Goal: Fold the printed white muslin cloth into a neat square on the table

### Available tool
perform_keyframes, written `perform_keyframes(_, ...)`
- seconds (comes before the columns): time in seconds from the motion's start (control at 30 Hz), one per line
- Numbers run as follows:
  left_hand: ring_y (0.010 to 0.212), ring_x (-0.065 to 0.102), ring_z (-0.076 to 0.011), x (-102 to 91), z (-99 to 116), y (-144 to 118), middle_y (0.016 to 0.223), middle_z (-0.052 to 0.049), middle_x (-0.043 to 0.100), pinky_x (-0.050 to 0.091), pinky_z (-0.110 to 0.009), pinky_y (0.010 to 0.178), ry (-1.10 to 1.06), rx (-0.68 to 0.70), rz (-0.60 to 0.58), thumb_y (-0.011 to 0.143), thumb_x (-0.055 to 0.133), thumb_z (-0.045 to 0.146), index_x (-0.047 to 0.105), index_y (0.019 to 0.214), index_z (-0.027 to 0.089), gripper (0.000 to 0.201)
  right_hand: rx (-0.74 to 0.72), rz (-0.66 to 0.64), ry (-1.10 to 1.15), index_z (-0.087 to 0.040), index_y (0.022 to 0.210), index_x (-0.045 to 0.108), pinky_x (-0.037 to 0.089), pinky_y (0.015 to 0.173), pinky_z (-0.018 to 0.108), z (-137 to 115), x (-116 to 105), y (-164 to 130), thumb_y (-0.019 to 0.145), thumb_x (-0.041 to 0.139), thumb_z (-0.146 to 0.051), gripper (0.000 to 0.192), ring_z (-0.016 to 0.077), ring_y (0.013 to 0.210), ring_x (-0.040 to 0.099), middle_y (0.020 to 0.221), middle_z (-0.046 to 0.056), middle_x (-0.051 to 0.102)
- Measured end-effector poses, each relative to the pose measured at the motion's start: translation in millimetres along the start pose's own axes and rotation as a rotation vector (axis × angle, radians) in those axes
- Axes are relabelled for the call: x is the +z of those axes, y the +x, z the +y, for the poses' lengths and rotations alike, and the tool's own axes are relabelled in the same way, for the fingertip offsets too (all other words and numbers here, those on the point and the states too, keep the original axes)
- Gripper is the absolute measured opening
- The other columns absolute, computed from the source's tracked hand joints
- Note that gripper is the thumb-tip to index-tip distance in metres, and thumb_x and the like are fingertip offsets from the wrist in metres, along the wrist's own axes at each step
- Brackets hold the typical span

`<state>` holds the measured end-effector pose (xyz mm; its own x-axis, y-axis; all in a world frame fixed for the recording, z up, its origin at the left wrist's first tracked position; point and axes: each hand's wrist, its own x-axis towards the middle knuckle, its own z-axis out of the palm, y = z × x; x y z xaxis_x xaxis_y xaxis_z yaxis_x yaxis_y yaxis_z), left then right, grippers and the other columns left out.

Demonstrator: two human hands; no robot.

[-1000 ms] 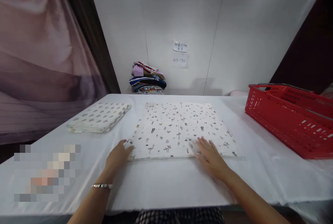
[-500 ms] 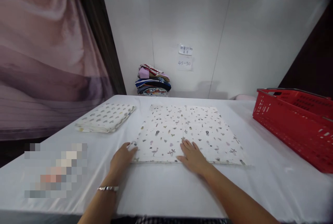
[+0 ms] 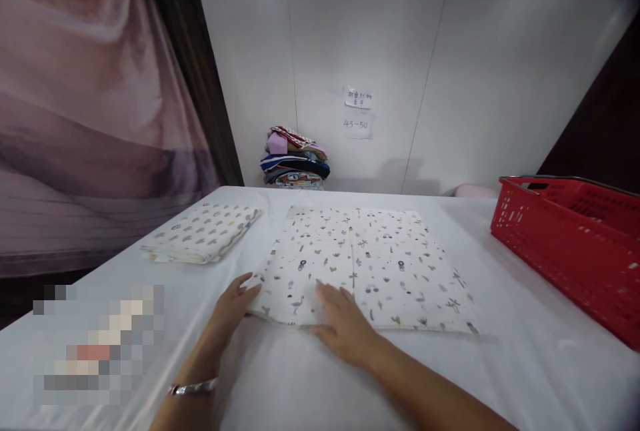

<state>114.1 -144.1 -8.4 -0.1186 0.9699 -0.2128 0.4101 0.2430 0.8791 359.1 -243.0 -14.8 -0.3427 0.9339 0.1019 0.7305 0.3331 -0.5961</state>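
Observation:
A white cloth (image 3: 320, 257) printed with small flamingos, palms and plants lies folded flat and rectangular on the white table. My left hand (image 3: 234, 305), wearing a silver bracelet (image 3: 193, 387), is at its near left corner. Thumb and index finger there are spread apart, the thumb touching the cloth; the other fingers are partly hidden. The near edge beside this hand is slightly raised. My right hand (image 3: 347, 331) rests with outstretched fingers on the cloth's near part, left of its middle crease, the thumb near the front edge.
On the left lies another folded cloth (image 3: 205, 234) with grey cloud-like prints. A red plastic basket (image 3: 565, 251) stands at the right. A stack of folded textiles (image 3: 295, 161) is behind the table, below paper signs (image 3: 358, 125). A pixelated patch hides something at the near left.
My right hand has slid left across the cloth, from its middle towards my left hand. Near my left hand the cloth's edge has lifted a little. The view has shifted slightly.

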Motion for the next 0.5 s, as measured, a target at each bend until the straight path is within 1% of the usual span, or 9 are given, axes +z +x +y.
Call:
perform_keyframes(0.1,0.067,0.059,-0.0158,6.6,15.1,-4.5,0.086,-0.007,0.062,0.046,-0.024,0.051,-0.138,0.035,-0.065,0.064,0.059,0.046,0.043,0.129,0.014,0.074,-0.082,0.034,0.09,-0.023,0.146,0.012,0.019,0.109,0.051,-25.9,16.2,31.5,0.08,0.057,-0.044,0.082,0.0281,0.134,0.025,0.148,0.009,0.026)
perform_keyframes(0.17,0.064,0.059,-0.0146,12.7,23.0,-6.5,0.084,-0.005,0.062,0.045,-0.023,0.05,-0.184,0.067,-0.099,0.063,0.06,0.044,0.041,0.13,0.015,0.075,-0.078,0.086,0.139,-0.022,0.146,0.01,0.026,0.107,0.05,-36.4,30.9,52.3,0.074,0.063,-0.039,0.091,0.0299,0.131,0.031,0.146,0.011,0.029)
perform_keyframes(0.23,0.065,0.059,-0.0148,18.7,28.1,-7.1,0.086,-0.006,0.062,0.046,-0.024,0.051,-0.187,0.083,-0.118,0.064,0.06,0.042,0.04,0.13,0.017,0.073,-0.061,0.148,0.195,-0.019,0.146,0.01,0.033,0.103,0.047,-40.5,44.6,69.2,0.072,0.064,-0.033,0.093,0.03,0.127,0.036,0.144,0.012,0.033)
perform_keyframes(0.33,0.077,0.063,-0.0184,23.6,31.7,-5.5,0.091,-0.008,0.063,0.049,-0.027,0.061,-0.182,0.1,-0.142,0.065,0.061,0.039,0.041,0.13,0.018,0.072,-0.042,0.232,0.263,-0.015,0.145,0.017,0.038,0.101,0.042,-39.3,55.5,85.2,0.074,0.057,-0.024,0.082,0.0264,0.123,0.042,0.139,0.012,0.041)
perform_keyframes(0.4,0.085,0.063,-0.0206,22.0,33.0,-2.0,0.091,-0.008,0.064,0.05,-0.028,0.07,-0.186,0.12,-0.16,0.063,0.064,0.039,0.044,0.129,0.017,0.072,-0.004,0.274,0.304,-0.017,0.141,0.029,0.04,0.098,0.039,-37.4,54.7,91.0,0.074,0.052,-0.018,0.071,0.0241,0.118,0.048,0.132,0.009,0.049)
perform_keyframes(0.43,0.085,0.063,-0.0209,19.6,33.4,1.0,0.088,-0.008,0.064,0.05,-0.029,0.072,-0.192,0.125,-0.177,0.063,0.065,0.041,0.045,0.128,0.017,0.073,0.007,0.279,0.336,-0.019,0.137,0.037,0.042,0.096,0.037,-36.7,52.7,93.2,0.074,0.049,-0.015,0.065,0.0226,0.113,0.052,0.127,0.007,0.054)
perform_keyframes(0.5,0.077,0.063,-0.0199,12.9,33.7,11.0,0.078,-0.005,0.064,0.05,-0.031,0.069,-0.205,0.106,-0.222,0.063,0.065,0.049,0.045,0.127,0.016,0.075,0.009,0.28,0.423,-0.025,0.127,0.05,0.045,0.09,0.034,-35.4,48.5,97.0,0.073,0.044,-0.01,0.056,0.0195,0.101,0.058,0.115,0.001,0.062)
